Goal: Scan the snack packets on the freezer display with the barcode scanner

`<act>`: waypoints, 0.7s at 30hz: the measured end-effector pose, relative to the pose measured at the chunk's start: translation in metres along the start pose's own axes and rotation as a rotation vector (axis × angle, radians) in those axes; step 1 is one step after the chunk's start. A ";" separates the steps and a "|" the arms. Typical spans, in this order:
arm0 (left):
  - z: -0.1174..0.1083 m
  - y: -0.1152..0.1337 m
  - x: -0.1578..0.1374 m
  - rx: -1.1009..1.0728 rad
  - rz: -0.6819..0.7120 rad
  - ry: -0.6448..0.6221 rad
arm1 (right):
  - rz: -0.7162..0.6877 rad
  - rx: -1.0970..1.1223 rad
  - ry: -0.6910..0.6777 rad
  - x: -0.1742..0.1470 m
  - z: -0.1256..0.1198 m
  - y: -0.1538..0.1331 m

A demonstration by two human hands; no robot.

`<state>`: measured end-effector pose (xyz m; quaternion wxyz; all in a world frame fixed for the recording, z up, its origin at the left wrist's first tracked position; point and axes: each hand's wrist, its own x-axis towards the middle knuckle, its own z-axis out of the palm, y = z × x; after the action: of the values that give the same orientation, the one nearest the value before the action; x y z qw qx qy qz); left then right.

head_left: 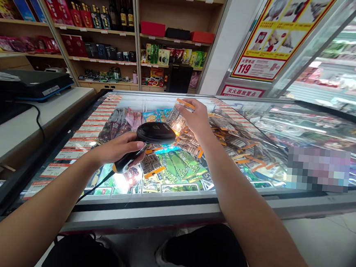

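My left hand point(130, 148) is wrapped round the handle of a black barcode scanner point(155, 132), whose cable trails down over the freezer's front edge. To its right, my right hand point(194, 115) pinches the top of a clear ice-cream packet with orange ends point(177, 116). The packet hangs tilted above the freezer's contents, and a bright glow shows on its lower part. Below the hands lie green ice-cream packets point(183, 164) in a wire basket. More packets with orange ends point(241, 146) are heaped at the right, partly behind my right forearm.
A chest freezer point(146, 219) with price labels point(82, 132) along its left side spans the front. Left of it is a counter point(53, 111) with a scale point(40, 85). Shelves of boxes and bottles point(122, 16) stand behind. A glass-fronted fridge point(331, 96) is at right.
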<state>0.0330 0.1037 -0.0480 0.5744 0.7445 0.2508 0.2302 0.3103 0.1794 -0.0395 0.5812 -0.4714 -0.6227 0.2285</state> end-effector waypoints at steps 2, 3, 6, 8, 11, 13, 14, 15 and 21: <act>0.000 0.000 0.000 0.003 -0.001 0.000 | -0.005 0.004 0.003 0.001 0.000 0.000; 0.000 0.000 -0.001 0.006 -0.004 0.003 | -0.011 0.001 0.008 0.001 0.000 0.000; 0.000 0.000 -0.002 0.006 -0.014 0.023 | -0.028 -0.030 0.020 0.004 -0.002 0.002; 0.000 0.000 -0.002 0.005 -0.013 0.023 | -0.036 -0.055 0.022 0.005 -0.003 0.004; 0.000 0.001 -0.002 0.001 -0.005 0.011 | -0.047 -0.094 0.017 0.005 -0.003 0.005; -0.001 0.000 -0.002 -0.003 0.001 0.008 | -0.055 -0.120 0.018 0.005 -0.003 0.005; -0.001 -0.001 -0.002 -0.005 0.005 0.007 | -0.065 -0.135 0.021 0.005 -0.003 0.004; -0.002 -0.003 -0.002 -0.008 0.007 0.009 | -0.080 -0.156 0.028 0.007 -0.006 0.003; -0.008 -0.011 -0.002 -0.018 0.021 0.040 | -0.173 -0.337 0.332 0.034 -0.072 0.013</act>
<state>0.0248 0.1105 -0.0565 0.5735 0.7370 0.2525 0.2533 0.3858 0.1956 -0.0173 0.6063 -0.5376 -0.5860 -0.0095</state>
